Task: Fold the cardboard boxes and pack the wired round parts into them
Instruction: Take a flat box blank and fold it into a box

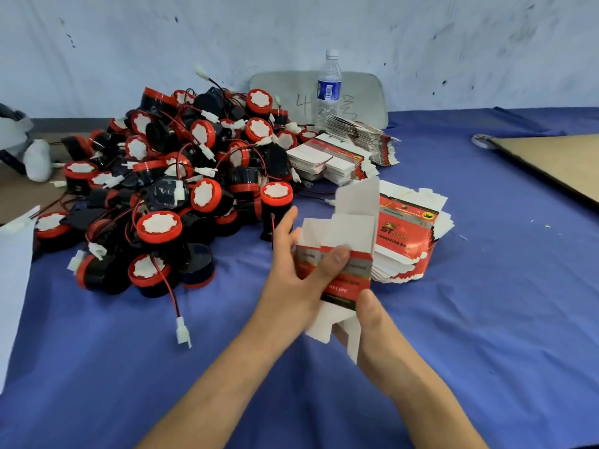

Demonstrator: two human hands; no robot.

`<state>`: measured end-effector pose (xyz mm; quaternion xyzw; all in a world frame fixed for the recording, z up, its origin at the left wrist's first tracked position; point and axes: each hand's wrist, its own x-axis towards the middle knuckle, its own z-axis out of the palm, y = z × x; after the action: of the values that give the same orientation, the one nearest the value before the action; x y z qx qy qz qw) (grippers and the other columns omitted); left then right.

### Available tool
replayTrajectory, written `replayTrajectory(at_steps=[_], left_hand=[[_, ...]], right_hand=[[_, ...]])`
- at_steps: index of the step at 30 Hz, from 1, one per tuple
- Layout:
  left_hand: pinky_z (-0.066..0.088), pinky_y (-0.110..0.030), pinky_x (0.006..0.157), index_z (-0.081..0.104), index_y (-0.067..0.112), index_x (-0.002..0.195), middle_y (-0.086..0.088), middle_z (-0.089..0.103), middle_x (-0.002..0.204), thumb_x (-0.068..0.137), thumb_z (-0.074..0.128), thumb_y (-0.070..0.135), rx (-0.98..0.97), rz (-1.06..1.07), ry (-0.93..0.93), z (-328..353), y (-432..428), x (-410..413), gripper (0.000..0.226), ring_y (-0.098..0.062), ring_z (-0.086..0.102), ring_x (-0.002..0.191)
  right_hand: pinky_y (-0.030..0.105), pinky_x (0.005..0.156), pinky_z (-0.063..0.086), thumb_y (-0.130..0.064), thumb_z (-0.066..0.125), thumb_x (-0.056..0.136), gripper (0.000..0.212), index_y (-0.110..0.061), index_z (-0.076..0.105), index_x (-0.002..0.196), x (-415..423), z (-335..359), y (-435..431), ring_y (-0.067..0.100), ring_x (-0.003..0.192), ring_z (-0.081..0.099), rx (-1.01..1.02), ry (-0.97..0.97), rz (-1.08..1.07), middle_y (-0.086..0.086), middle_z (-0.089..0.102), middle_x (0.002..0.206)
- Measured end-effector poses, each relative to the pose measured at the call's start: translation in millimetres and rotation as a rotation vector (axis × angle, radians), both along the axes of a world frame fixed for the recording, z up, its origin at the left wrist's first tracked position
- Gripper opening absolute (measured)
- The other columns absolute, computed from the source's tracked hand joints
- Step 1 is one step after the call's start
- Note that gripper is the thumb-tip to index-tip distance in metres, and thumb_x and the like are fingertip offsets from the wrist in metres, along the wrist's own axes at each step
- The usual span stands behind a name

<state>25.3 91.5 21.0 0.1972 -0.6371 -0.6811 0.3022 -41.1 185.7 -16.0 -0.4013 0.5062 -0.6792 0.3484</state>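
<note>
- Head view, nearest: both hands hold one red-and-white carton (343,275) above the blue-covered counter (486,335), mid-fold. The left hand (290,270) grips its upper part with the thumb across the printed face. The right hand (372,322) pinches the lower edge, thumb on top.
- Carton looks half opened: white flaps stick up at the top, more white flaps hang loose at the bottom, none tucked. Thin card, glossy red print, text too blurred to read.
- Risk: thumb pressure on thin card could flatten or crease the sleeve. Loose bottom flaps could bend the wrong way or tear at the slits if forced.
- Just beyond, right: stack of flat cartons (410,244), fanned and uneven; could slide if bumped.
- Left and further: big pile of wired round parts (168,176), black bodies, red rims, white centres, red-black leads with white plugs. Leads are tangled, so pulling one probably drags its neighbours.
- Further back: more flat-carton stacks (327,160), water bottle (329,89), brown cardboard sheet (551,163) far right.
</note>
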Motion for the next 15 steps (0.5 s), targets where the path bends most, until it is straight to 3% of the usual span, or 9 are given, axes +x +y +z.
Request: replayTrajectory(at_steps=[2,6,10,13,15], left_hand=[[0.052,-0.014,0.074,0.028,0.031,0.145,0.001,0.069,0.115,0.063,0.071,0.04,0.058,-0.09,0.045,0.5,-2.1,7.6,0.093,-0.006,0.068,0.098],[0.057,-0.028,0.081,0.05,0.021,0.131,-0.001,0.073,0.107,0.084,0.067,0.01,0.049,-0.152,0.049,5.8,-3.0,14.1,0.052,-0.019,0.07,0.099],[0.06,-0.033,0.072,0.067,0.015,0.102,-0.004,0.075,0.096,0.074,0.062,0.021,0.184,-0.094,-0.015,4.0,-12.7,16.5,0.029,-0.022,0.072,0.089],[0.059,-0.032,0.066,0.068,0.007,0.101,-0.01,0.075,0.096,0.075,0.062,0.021,0.314,-0.12,-0.021,-1.6,-16.9,15.2,0.03,-0.023,0.073,0.084],[0.06,-0.034,0.07,0.069,0.009,0.1,-0.009,0.075,0.097,0.073,0.065,0.025,0.282,-0.081,-0.024,-5.1,-17.6,14.7,0.032,-0.024,0.072,0.087]], right_hand=[[0.04,0.1,0.048,-0.068,0.071,0.069,0.097,-0.016,0.036,0.144,-8.7,1.5,-0.7,0.024,0.124,0.055,0.043,-0.08,-0.065,0.006,0.059,0.133],[0.021,0.08,0.053,-0.037,0.076,0.068,0.067,-0.031,0.05,0.129,-14.6,3.1,-7.0,0.015,0.107,0.066,0.054,-0.088,-0.246,-0.002,0.07,0.115],[0.019,0.07,0.053,-0.032,0.084,0.065,0.059,-0.031,0.06,0.118,-23.8,2.4,0.6,0.016,0.097,0.07,0.046,-0.134,-0.342,-0.002,0.073,0.105],[0.019,0.074,0.053,-0.033,0.075,0.067,0.055,-0.027,0.061,0.119,-28.4,9.1,2.1,0.016,0.099,0.069,0.026,-0.1,-0.365,-0.002,0.073,0.106],[0.024,0.082,0.053,-0.036,0.078,0.071,0.057,-0.029,0.058,0.124,-27.9,12.7,3.7,0.014,0.105,0.066,0.058,-0.042,-0.301,-0.005,0.071,0.112]])
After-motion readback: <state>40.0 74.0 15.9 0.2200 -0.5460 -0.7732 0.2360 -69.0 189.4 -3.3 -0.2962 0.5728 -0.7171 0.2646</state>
